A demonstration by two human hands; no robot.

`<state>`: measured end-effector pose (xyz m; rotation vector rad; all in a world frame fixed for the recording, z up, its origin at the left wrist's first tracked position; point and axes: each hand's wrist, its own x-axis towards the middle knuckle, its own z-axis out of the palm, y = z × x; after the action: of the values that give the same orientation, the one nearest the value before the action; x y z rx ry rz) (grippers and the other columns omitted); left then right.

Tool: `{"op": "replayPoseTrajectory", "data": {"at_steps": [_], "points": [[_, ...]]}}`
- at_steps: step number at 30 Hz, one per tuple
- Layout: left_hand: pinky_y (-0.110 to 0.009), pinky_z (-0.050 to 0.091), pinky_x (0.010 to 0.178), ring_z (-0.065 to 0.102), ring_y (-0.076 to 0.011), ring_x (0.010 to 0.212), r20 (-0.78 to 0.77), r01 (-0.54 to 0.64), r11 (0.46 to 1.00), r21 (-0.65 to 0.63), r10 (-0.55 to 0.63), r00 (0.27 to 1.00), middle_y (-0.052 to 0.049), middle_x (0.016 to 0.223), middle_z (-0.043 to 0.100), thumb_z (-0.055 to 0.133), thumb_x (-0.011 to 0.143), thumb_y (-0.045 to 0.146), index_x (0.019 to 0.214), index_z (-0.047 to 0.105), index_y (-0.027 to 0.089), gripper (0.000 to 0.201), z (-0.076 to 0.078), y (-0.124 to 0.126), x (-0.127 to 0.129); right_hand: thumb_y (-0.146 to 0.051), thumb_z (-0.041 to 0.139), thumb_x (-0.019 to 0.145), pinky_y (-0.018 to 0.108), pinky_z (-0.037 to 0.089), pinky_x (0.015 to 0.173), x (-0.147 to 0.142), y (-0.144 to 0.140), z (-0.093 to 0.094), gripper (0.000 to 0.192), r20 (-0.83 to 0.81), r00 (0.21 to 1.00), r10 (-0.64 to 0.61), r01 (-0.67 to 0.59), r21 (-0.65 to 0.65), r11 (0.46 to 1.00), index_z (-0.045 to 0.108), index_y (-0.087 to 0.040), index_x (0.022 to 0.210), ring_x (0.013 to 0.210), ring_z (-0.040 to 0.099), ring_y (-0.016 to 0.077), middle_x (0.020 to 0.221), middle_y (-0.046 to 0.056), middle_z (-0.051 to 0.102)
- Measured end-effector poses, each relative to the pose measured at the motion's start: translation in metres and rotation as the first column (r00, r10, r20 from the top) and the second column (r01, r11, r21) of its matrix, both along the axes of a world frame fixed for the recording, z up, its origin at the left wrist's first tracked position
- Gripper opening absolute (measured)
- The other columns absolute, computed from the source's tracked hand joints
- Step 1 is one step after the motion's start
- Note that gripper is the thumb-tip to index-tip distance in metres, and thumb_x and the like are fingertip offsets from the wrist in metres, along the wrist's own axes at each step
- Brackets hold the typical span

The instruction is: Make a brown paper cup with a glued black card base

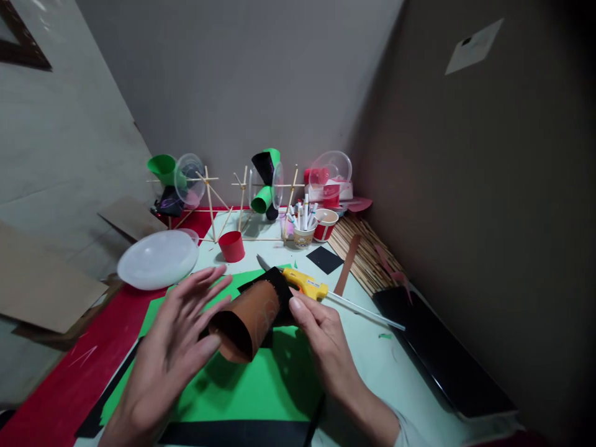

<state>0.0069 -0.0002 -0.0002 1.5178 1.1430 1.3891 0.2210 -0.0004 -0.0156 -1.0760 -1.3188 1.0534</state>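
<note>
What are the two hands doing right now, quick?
Left hand: open, fingers spread, palm against the brown paper cone.
Right hand: closed on the cone's far end, pinching it.

A home craft corner set up on a table against bare walls.

A yellow glue gun (307, 284) lies mid-table by green paper sheets (246, 385); far off stand a cup of markers (303, 228), skewer-and-cup models (261, 186) and a red paper cup (231, 246). Bamboo sticks (365, 254) lie right, cardboard scraps (41, 285) left.
</note>
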Motion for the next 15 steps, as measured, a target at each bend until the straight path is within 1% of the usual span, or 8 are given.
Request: {"op": "replayPoseTrajectory", "data": {"at_steps": [1, 3, 5, 6, 8, 10, 12, 15], "points": [[-0.051, 0.054, 0.109, 0.054, -0.0374, 0.140, 0.020, -0.002, 0.994, -0.108, 0.004, 1.000, -0.010, 0.152, 0.057, 0.070, 0.087, 0.046, 0.140, 0.057, 0.037, 0.055, 0.001, 0.001, 0.006, -0.049, 0.051, 0.101, 0.043, 0.051, 0.100, 0.000, 0.000, 0.000, 0.040, -0.020, 1.000, 0.022, -0.022, 0.000, 1.000, 0.079, -0.026, 0.117, 0.104, 0.068, 0.0288, 0.105, 0.006, 0.078], [-0.050, 0.057, 0.104, 0.057, -0.0397, 0.136, 0.070, 0.067, 0.968, -0.242, -0.052, 0.996, -0.011, 0.146, 0.063, 0.071, 0.081, 0.044, 0.141, 0.059, 0.032, 0.062, 0.001, 0.003, 0.015, -0.047, 0.052, 0.102, 0.040, 0.049, 0.105, -0.001, -0.001, 0.001, 0.037, -0.070, 0.994, 0.084, -0.084, 0.007, 0.996, 0.077, -0.028, 0.122, 0.114, 0.067, 0.0276, 0.116, 0.005, 0.077], [-0.047, 0.062, 0.095, 0.065, -0.0400, 0.126, 0.165, 0.124, 0.947, -0.297, -0.077, 0.983, -0.011, 0.138, 0.068, 0.073, 0.072, 0.040, 0.139, 0.061, 0.030, 0.068, 0.000, 0.004, 0.021, -0.046, 0.051, 0.103, 0.039, 0.049, 0.104, -0.002, -0.001, 0.001, 0.036, -0.103, 0.984, 0.143, -0.142, 0.011, 0.990, 0.076, -0.030, 0.125, 0.117, 0.066, 0.0269, 0.122, 0.004, 0.075], [-0.044, 0.064, 0.089, 0.070, -0.0383, 0.117, 0.212, 0.136, 0.940, -0.313, -0.070, 0.975, -0.011, 0.134, 0.071, 0.072, 0.070, 0.039, 0.138, 0.061, 0.030, 0.069, -0.001, 0.004, 0.024, -0.046, 0.051, 0.103, 0.039, 0.050, 0.103, -0.002, -0.001, 0.001, 0.036, -0.107, 0.981, 0.161, -0.161, 0.009, 0.987, 0.076, -0.031, 0.125, 0.118, 0.066, 0.0271, 0.122, 0.004, 0.075], [-0.039, 0.066, 0.075, 0.076, -0.0328, 0.098, 0.277, 0.129, 0.940, -0.316, -0.038, 0.960, -0.011, 0.126, 0.073, 0.071, 0.070, 0.037, 0.139, 0.058, 0.031, 0.070, -0.002, 0.005, 0.030, -0.047, 0.049, 0.103, 0.041, 0.051, 0.102, -0.002, -0.001, 0.000, 0.037, -0.082, 0.980, 0.183, -0.184, 0.004, 0.983, 0.076, -0.030, 0.124, 0.118, 0.066, 0.0284, 0.121, 0.004, 0.076], [-0.036, 0.065, 0.068, 0.076, -0.0301, 0.093, 0.296, 0.100, 0.953, -0.285, -0.012, 0.955, -0.012, 0.122, 0.072, 0.070, 0.073, 0.037, 0.141, 0.054, 0.031, 0.070, -0.003, 0.005, 0.036, -0.049, 0.049, 0.103, 0.044, 0.049, 0.105, -0.002, -0.002, -0.001, 0.039, -0.016, 0.985, 0.174, -0.174, -0.001, 0.985, 0.076, -0.030, 0.124, 0.119, 0.065, 0.0297, 0.122, 0.006, 0.075], [-0.038, 0.064, 0.076, 0.073, -0.0309, 0.101, 0.277, 0.056, 0.970, -0.237, 0.012, 0.961, -0.012, 0.123, 0.070, 0.070, 0.078, 0.037, 0.142, 0.051, 0.031, 0.067, -0.006, 0.005, 0.039, -0.053, 0.051, 0.101, 0.046, 0.046, 0.111, -0.002, -0.004, -0.004, 0.043, 0.051, 0.992, 0.113, -0.112, -0.021, 0.993, 0.072, -0.029, 0.130, 0.128, 0.061, 0.0309, 0.132, 0.007, 0.071], [-0.045, 0.059, 0.095, 0.067, -0.0327, 0.117, 0.196, -0.019, 0.984, -0.176, 0.053, 0.979, -0.011, 0.127, 0.066, 0.071, 0.080, 0.044, 0.144, 0.049, 0.031, 0.069, -0.011, 0.004, 0.039, -0.061, 0.053, 0.098, 0.047, 0.042, 0.117, -0.002, -0.008, -0.011, 0.057, 0.062, 0.996, 0.065, -0.060, -0.080, 0.995, 0.059, -0.030, 0.145, 0.143, 0.049, 0.0304, 0.152, 0.006, 0.057]]}}
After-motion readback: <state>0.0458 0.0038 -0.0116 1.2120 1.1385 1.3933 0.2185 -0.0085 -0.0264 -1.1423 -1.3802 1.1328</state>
